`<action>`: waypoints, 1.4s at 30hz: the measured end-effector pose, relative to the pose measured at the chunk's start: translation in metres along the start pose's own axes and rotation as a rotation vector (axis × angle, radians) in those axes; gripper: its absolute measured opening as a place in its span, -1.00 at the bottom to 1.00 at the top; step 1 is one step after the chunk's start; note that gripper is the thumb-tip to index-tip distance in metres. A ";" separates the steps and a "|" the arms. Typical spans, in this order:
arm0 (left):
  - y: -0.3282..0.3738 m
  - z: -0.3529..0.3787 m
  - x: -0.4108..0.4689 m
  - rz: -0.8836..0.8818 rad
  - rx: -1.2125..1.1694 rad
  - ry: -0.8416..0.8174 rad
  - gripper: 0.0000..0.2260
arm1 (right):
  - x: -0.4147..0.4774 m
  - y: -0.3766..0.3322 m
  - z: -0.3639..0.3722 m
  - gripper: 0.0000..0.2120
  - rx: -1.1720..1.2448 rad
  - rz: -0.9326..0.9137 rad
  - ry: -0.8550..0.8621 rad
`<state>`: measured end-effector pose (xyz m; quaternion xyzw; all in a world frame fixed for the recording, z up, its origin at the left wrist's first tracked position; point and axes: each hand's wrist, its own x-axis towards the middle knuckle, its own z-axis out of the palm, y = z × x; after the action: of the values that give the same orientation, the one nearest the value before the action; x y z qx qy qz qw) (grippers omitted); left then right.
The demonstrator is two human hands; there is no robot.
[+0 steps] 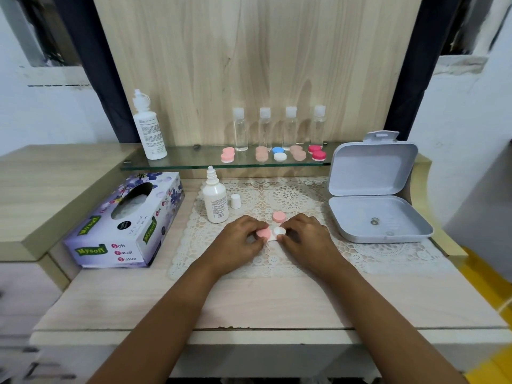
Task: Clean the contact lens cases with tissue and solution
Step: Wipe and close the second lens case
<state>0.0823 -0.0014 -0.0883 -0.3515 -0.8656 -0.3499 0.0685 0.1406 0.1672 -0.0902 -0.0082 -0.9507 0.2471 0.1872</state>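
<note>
A white contact lens case point(273, 236) lies on the lace mat point(291, 198) between my hands. My left hand point(239, 238) grips its left side, where a pink cap point(263, 233) sits on. My right hand point(304, 235) holds the right side, whose white well point(279, 231) is uncovered. A loose pink cap point(279, 217) lies just behind the case. An uncapped small solution bottle point(215, 199) stands to the left, its white cap point(235, 201) beside it. The tissue box point(127, 223) lies further left.
A glass shelf point(194, 162) at the back carries a large solution bottle point(148, 128), several clear small bottles point(240, 130) and several coloured lens cases point(279, 154). An open grey plastic box point(374, 195) sits at the right. The desk's front edge runs below my forearms.
</note>
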 end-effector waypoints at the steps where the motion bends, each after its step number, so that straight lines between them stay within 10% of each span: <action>1: 0.000 0.001 -0.001 -0.013 0.013 0.007 -0.68 | 0.000 0.000 0.000 -0.77 0.000 0.000 0.002; 42: -0.005 0.002 0.003 -0.021 0.056 -0.001 -0.79 | 0.012 -0.003 -0.030 -0.69 0.185 -0.017 -0.198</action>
<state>0.0771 -0.0004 -0.0914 -0.3406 -0.8788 -0.3260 0.0743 0.1405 0.1803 -0.0605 0.0417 -0.9376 0.3319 0.0947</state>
